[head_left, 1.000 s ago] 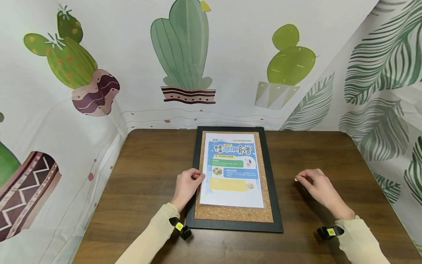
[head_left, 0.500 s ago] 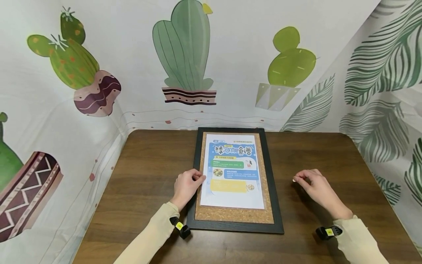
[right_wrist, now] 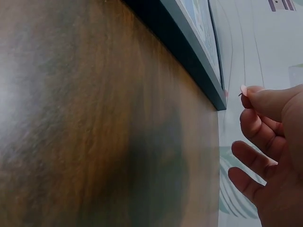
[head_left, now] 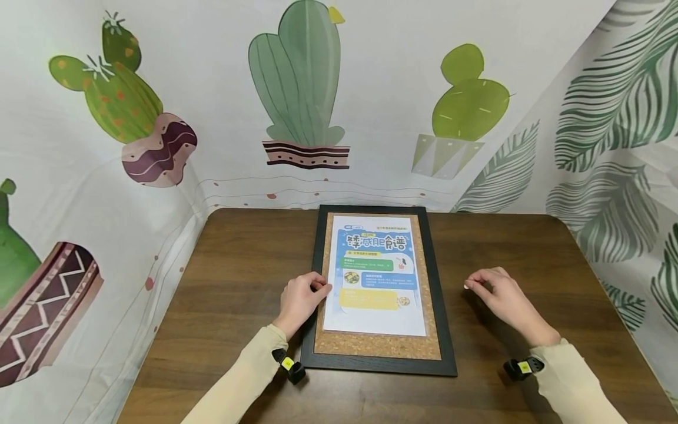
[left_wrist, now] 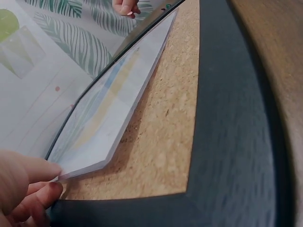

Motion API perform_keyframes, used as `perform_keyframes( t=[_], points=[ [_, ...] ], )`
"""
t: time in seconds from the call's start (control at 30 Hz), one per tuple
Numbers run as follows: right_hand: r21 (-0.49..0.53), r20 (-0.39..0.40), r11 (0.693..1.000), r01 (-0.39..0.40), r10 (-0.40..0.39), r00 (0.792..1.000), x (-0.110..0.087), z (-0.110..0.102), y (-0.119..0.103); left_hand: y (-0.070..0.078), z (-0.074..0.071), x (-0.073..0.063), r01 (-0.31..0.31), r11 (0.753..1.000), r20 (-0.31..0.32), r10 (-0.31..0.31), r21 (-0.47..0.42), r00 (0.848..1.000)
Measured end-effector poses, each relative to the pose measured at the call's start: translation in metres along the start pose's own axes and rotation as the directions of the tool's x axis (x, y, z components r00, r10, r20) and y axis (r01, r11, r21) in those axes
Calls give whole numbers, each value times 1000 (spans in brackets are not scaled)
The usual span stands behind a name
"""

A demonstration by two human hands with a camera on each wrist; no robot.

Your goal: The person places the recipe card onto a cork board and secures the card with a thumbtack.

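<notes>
A printed poster sheet with blue, green and yellow panels lies on a cork board in a black frame. At the poster's left edge, my left hand pinches the sheet between thumb and fingertips; the left wrist view shows the thumb on the poster's edge. To the right of the frame, my right hand holds a small pale-headed thumbtack between thumb and forefinger above the table. Its short pin shows in the right wrist view. The other right fingers are loosely bent.
The framed board lies on a brown wooden table, its far end near the table's back edge. A white cloth backdrop printed with cacti and leaves hangs behind and along the sides. Both wrists wear black straps with cameras.
My right hand has moved slightly left toward the frame, still holding the thumbtack. The left hand stays at the poster's left edge. The head view has shifted a little.
</notes>
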State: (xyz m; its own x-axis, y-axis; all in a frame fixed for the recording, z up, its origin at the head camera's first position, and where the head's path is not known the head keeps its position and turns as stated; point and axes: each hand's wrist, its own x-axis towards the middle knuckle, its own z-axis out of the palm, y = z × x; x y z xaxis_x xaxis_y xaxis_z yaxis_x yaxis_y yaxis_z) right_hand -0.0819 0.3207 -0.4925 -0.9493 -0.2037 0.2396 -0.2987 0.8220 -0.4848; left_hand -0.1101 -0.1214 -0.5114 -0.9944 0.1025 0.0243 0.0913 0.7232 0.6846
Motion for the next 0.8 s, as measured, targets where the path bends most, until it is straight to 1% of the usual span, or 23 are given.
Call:
perform_keyframes(
  t=[0.13,0.3,0.47,0.6,0.7,0.8],
  points=[
    [2,-2,1000,13,-13,1000,7,2,-3,2,-1,0,-8,1000,21,8,5,1000],
    [16,34,1000,-1,0,999,14,5,-7,2,-3,0,-28,1000,35,29,-12,999],
    [35,53,999,-6,4,999,20,6,-10,0,-6,2,-17,999,50,19,-44,999],
    [40,68,999,-9,6,998,24,7,-12,-2,-6,3,-19,999,64,22,-49,998],
    [47,83,999,-16,12,996,27,8,-13,-4,-6,4,-36,997,70,41,-65,997],
    [49,83,999,-12,8,996,30,9,-15,-5,-7,5,-76,994,79,82,-79,993]
  ],
)
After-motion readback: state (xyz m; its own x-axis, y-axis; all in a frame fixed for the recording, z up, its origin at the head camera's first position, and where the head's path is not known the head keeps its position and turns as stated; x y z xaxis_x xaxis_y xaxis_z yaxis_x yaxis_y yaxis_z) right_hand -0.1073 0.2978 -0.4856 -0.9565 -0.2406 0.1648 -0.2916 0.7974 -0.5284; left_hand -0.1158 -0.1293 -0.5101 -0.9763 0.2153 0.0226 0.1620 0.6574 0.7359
